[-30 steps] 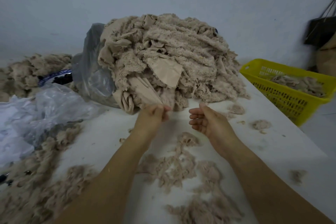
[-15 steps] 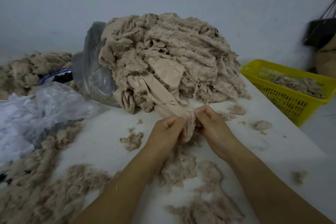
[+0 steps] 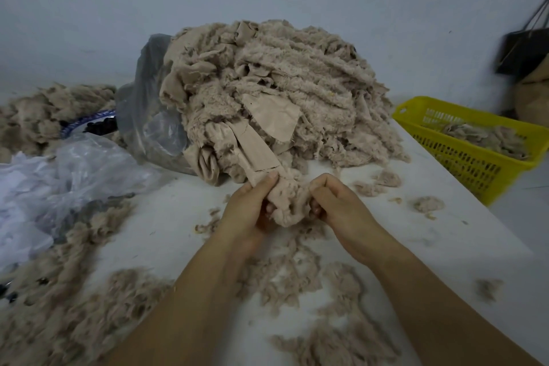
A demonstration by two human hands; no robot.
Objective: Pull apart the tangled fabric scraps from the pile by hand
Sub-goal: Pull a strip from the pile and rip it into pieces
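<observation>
Scrap [image 3: 286, 202] sits bunched between our left hand [image 3: 252, 211] and right hand [image 3: 341, 211], both clenched on it just before the pile [image 3: 297, 77], its strip running away into that pile, so we should pull toward ourselves.

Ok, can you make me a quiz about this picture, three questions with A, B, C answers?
1. Where is the basket compared with the big pile? A: left of it. B: right of it. C: on top of it.
2. What colour is the basket? A: red. B: blue. C: yellow.
3. What are the left hand and right hand doing? A: both holding one fabric scrap. B: lying flat and empty. C: lifting the basket.
Answers: 1 B, it sits to the pile's right. 2 C, its lattice walls are bright yellow. 3 A, fingers of both hands curl round the same scrap, which leads up into the pile.
</observation>
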